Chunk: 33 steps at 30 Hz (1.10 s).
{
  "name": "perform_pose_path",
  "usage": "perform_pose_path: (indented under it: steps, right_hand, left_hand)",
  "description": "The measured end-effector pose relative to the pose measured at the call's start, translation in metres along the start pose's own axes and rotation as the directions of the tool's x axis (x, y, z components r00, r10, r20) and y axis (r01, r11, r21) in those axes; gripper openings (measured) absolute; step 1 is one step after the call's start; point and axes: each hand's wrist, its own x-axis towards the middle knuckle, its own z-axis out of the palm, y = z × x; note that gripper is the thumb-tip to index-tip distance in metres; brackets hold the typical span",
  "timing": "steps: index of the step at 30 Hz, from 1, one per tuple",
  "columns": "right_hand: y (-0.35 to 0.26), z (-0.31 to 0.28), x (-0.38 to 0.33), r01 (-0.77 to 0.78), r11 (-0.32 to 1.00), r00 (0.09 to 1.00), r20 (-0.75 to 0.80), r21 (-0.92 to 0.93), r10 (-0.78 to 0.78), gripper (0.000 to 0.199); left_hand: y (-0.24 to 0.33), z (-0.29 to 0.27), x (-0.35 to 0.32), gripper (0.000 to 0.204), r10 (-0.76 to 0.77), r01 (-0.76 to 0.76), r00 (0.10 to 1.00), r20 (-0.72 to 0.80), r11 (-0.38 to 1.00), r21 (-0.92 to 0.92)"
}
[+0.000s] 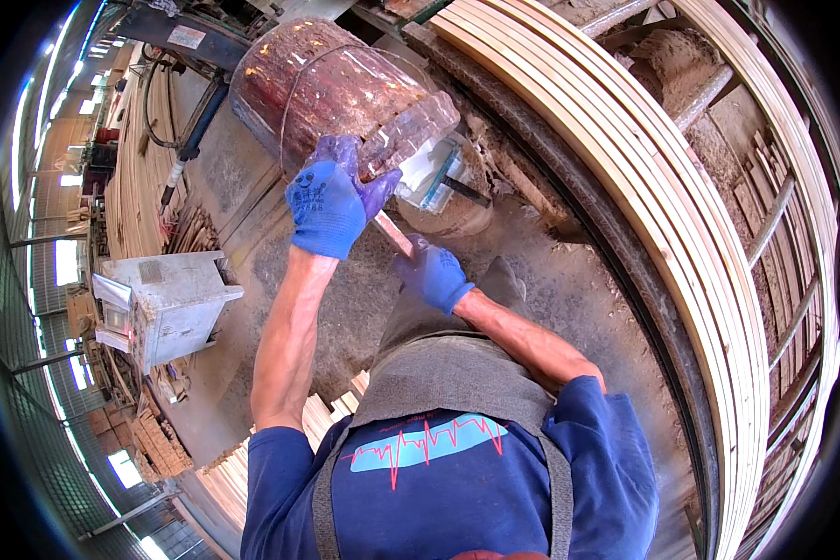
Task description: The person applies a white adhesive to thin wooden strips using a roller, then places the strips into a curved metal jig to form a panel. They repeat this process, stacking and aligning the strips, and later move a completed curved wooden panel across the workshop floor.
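Two gloved hands worked by the clear plastic jug (345, 89): left hand (327, 201) clamped on its neck, tipping it, right hand (432, 275) just below, closed round a thin wood strip (394, 233), prob. mid-pour, next needing a steady tilt w/ strip kept still.

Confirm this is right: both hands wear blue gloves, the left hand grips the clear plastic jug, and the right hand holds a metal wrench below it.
Not quite. The head view shows the right hand holding a thin wooden stick, not a metal wrench. The rest stands: both gloves are blue, and the left hand grips the clear plastic jug.
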Motion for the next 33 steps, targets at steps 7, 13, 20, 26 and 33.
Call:
perform_pose_path:
  steps: [7,13,20,26,33]
  right_hand:
    - [0.005,0.003,0.009,-0.048,0.999,0.998,0.048,-0.004,0.049,0.028]
    - [0.018,0.009,0.014,0.007,1.000,0.999,0.031,-0.026,-0.006,0.027]
    - [0.019,0.008,0.017,-0.010,0.999,0.998,0.059,-0.038,0.012,0.026]
    - [0.007,-0.007,0.016,-0.078,0.997,0.993,0.089,0.005,0.077,0.026]
    - [0.024,0.010,0.026,-0.033,0.998,0.998,0.054,-0.056,0.036,0.028]
  left_hand:
    - [-0.011,0.009,0.006,0.052,-0.044,0.044,0.999,0.010,0.999,-0.006]
    - [-0.012,0.014,0.012,0.049,-0.114,0.115,0.993,0.040,0.993,-0.024]
    - [-0.018,0.019,0.012,0.053,-0.076,0.076,0.997,0.020,0.997,-0.009]
    - [-0.014,0.020,0.013,0.049,-0.102,0.102,0.994,0.037,0.995,0.008]
    - [-0.029,0.026,0.016,0.051,-0.132,0.131,0.989,0.073,0.991,0.007]
